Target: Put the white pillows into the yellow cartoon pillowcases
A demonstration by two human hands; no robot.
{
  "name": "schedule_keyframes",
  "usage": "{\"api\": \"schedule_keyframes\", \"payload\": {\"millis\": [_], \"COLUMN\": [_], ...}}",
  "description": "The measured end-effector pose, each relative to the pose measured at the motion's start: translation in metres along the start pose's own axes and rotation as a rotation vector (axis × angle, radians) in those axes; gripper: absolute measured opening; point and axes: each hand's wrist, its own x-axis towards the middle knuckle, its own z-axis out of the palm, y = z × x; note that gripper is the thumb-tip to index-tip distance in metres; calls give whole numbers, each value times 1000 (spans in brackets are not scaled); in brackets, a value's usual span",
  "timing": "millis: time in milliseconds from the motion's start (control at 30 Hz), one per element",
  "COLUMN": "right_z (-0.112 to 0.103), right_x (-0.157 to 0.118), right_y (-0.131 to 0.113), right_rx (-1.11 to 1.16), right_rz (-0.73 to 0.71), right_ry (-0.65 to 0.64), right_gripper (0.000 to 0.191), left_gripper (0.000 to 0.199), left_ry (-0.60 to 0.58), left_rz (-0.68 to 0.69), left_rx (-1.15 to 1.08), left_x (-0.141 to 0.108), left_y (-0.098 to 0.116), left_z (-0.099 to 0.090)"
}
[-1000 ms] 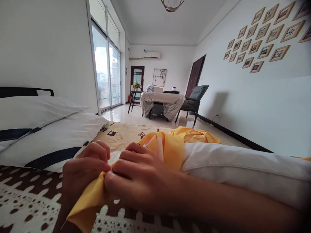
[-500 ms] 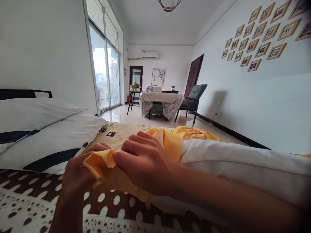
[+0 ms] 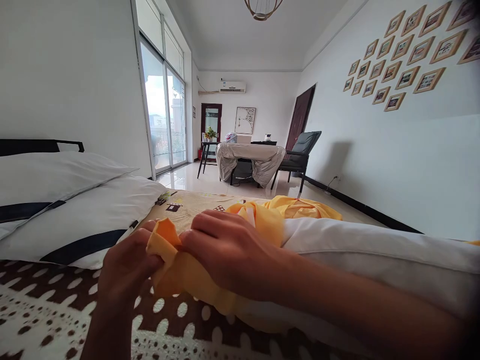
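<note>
A yellow duvet cover (image 3: 202,280) lies bunched across the bed, and a thick white duvet (image 3: 367,240) comes out of it to the right. My left hand (image 3: 125,257) pinches the cover's end from the left, thumb on the near side. Close beside it, my right hand (image 3: 225,245) is closed on the same edge, knuckles up. A folded corner of yellow cloth stands up between the two hands. The right fingertips are hidden behind the hand and fabric. More of the cover is heaped behind my right hand.
White pillows with dark bands (image 3: 97,215) lie at the left. Below the hands is a brown-and-white patterned blanket (image 3: 180,325); beyond them, a beige printed sheet (image 3: 195,205). Farther off stand a covered table (image 3: 249,150) and a black chair (image 3: 300,150).
My left hand has shifted slightly right, its thumb now showing on the near side of the cloth. The yellow corner has turned upward. My right hand keeps its hold, nearly in place.
</note>
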Motion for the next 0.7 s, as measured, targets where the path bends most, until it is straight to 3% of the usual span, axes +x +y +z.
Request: {"api": "schedule_keyframes", "payload": {"millis": [67,167,300,433,533,600,700], "right_z": [-7,-22,-40,-45,-41,-39,-40], "right_x": [2,8,12,10,9,8,6], "right_y": [3,6,11,19,24,27,38], "right_rx": [81,221,366,362,370,388,384], "right_rz": [94,257,332,236,137,112,216], "right_ry": [-85,-219,-263,-178,-164,-239,-418], "right_gripper": [22,25,26,19,16,14,29], "left_gripper": [21,26,23,21,24,16,11], "left_ry": [13,48,87,50,66,83,124], "left_rz": [14,-70,-194,-59,40,96,150], "left_rx": [-48,-121,-92,70,323,451,373], "left_x": [0,-2,-5,-7,-10,-12,-13], "left_y": [-3,-6,-5,4,9,10,8], "left_z": [1,2,5,10,12,14,17]}}
